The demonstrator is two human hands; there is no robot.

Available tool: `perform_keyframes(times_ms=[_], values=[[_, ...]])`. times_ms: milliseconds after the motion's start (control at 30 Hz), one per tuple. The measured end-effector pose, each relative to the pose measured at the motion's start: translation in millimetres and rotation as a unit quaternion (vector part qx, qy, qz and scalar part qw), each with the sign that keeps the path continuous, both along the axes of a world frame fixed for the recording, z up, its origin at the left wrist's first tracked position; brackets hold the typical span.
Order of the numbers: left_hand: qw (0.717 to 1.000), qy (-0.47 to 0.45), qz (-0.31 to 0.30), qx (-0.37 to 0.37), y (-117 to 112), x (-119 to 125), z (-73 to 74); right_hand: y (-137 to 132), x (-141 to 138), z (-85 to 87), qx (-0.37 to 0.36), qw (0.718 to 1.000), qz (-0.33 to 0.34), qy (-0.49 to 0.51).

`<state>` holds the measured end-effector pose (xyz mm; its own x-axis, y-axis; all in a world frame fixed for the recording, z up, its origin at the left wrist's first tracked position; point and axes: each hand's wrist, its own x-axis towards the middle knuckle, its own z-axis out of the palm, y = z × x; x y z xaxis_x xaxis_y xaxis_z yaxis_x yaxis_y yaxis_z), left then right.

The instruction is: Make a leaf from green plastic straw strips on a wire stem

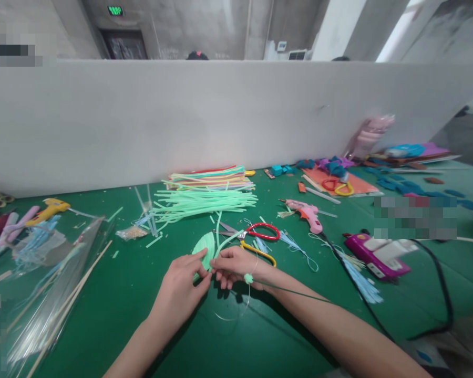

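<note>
Between my hands is a mint-green leaf shape (204, 244) that looks made of fuzzy pipe cleaners laid side by side. My left hand (184, 274) pinches it along its right side and lower end. My right hand (236, 265) has its fingers closed at the lower end, around mint-green pipe cleaner ends (229, 239) that stick up past the fingers. The fingertips of both hands nearly meet there. A small green tuft (248, 278) with a thin clear loop hangs at my right wrist. Just beyond the right hand lie scissors (263, 231) with one red and one yellow handle.
A pile of mint-green pipe cleaners (205, 203) lies ahead, with multicoloured ones (208, 178) behind. Right are a pink glue gun (309, 214) and a purple device (372, 257) with a black cord. Left are a yellow glue gun (49, 210) and clear plastic film (59, 299). A partition (220, 115) stands behind.
</note>
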<state>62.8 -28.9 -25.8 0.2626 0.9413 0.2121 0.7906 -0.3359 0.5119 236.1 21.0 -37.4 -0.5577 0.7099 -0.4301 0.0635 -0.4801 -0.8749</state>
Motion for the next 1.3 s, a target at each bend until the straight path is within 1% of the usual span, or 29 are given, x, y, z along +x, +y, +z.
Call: perform_keyframes(times_ms=[100,233,333,567,700,833,900,967,1067,1133,1233,1300], values=[[1.0,0.002,-0.003,-0.008,1,-1,0.4,-1,1,0.1,0.014,1.0,0.008,0.006],[1.0,0.002,-0.006,-0.017,3,-2,0.1,-1,1,-0.4,0.016,1.0,0.002,0.007],[1.0,0.005,-0.015,-0.009,2,-2,0.4,-1,1,-0.1,0.012,1.0,-0.002,0.008],[0.997,0.028,-0.019,0.07,0,-2,-2.8,0,3,0.1,-0.018,0.999,0.02,0.031],[0.992,0.06,-0.03,0.108,0,-4,-7.7,1,2,-5.3,-0.002,0.999,0.005,0.034],[0.975,0.124,-0.054,0.179,-1,-4,-7.7,1,0,-10.4,0.021,0.999,-0.017,0.028],[0.964,0.152,-0.068,0.206,-1,-2,-6.4,2,0,-12.2,0.024,0.999,-0.012,0.031],[0.957,0.177,-0.077,0.218,-1,-1,-6.1,3,-1,-13.5,0.029,0.999,-0.003,0.033],[0.949,0.2,-0.094,0.224,0,0,-9.2,4,-1,-14.0,0.038,0.999,0.01,0.033],[0.949,0.204,-0.099,0.217,1,0,-12.6,3,-1,-13.1,0.038,0.999,0.011,0.031],[0.959,0.188,-0.09,0.191,1,-4,-14.9,3,1,-10.5,0.045,0.998,-0.01,0.045],[0.971,0.15,-0.074,0.172,3,-7,-11.4,4,3,-8.6,0.071,0.995,-0.03,0.062]])
